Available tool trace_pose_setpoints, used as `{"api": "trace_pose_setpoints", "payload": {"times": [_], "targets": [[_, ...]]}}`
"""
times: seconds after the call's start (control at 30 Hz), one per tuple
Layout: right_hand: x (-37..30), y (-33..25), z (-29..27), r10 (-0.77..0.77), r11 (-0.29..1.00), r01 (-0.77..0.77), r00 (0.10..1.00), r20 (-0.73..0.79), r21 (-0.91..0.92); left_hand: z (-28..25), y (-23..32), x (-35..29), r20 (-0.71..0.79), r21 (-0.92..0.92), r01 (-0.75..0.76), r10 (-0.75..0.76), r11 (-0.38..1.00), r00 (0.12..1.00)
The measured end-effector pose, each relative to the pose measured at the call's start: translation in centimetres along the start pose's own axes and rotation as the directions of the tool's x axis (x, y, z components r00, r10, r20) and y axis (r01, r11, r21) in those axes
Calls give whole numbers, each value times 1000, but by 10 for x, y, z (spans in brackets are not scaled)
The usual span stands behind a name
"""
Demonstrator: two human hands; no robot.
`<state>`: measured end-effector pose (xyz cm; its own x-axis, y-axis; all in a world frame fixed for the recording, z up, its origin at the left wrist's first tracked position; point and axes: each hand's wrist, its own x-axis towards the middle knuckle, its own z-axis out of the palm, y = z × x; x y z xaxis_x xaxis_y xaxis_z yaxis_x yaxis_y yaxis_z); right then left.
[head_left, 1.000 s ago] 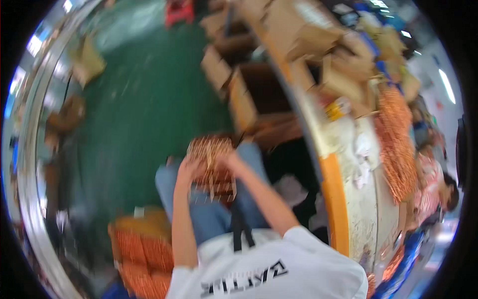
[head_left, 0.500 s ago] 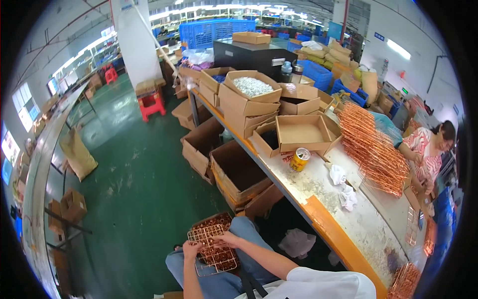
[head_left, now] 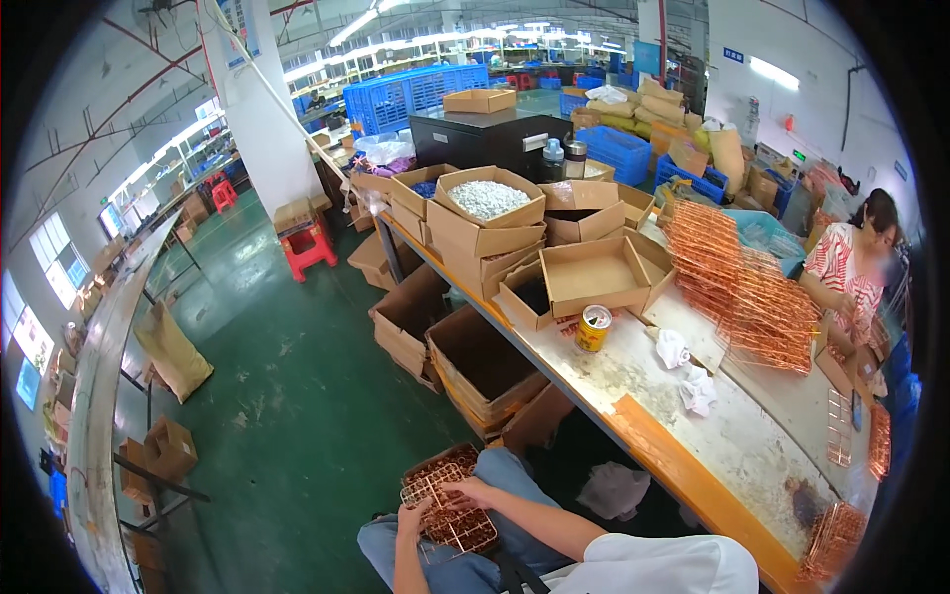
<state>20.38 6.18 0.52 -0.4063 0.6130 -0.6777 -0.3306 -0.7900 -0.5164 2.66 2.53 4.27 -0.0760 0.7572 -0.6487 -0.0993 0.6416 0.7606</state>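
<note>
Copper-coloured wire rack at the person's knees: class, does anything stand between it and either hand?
Nothing visible does. The left hand holds the copper-coloured wire rack by its side, and the right hand is at its bars. Small copper-coloured pieces show beyond it.

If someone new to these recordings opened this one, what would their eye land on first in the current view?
Probably the shiny heap of copper-coloured grids on the bench at right, near a co-worker in a striped top. Then small white pieces in an open carton, farther along. Low in the centre, the left hand and right hand are at a wire grid.
</note>
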Motion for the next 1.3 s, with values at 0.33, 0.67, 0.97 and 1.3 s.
{"api": "trace_pose_setpoints", "payload": {"times": [0.33,0.67,0.97,1.3], "targets": [[28,21,-12,-51,996,48,998,-36,-72,-20,-54,56,-20,-210,-127,126,969,992],[39,6,-23,-82,988,93,993,89,-125,-28,-76,115,-16,33,72,-72,997,997],[85,33,-69,-136,984,50,840,526,173,104,34,-71,228,187,-813,781,552,582],[5,7,11,-85,992,53,950,299,113,233,26,-129,968,-53,-545,-91,837,-234]]}}
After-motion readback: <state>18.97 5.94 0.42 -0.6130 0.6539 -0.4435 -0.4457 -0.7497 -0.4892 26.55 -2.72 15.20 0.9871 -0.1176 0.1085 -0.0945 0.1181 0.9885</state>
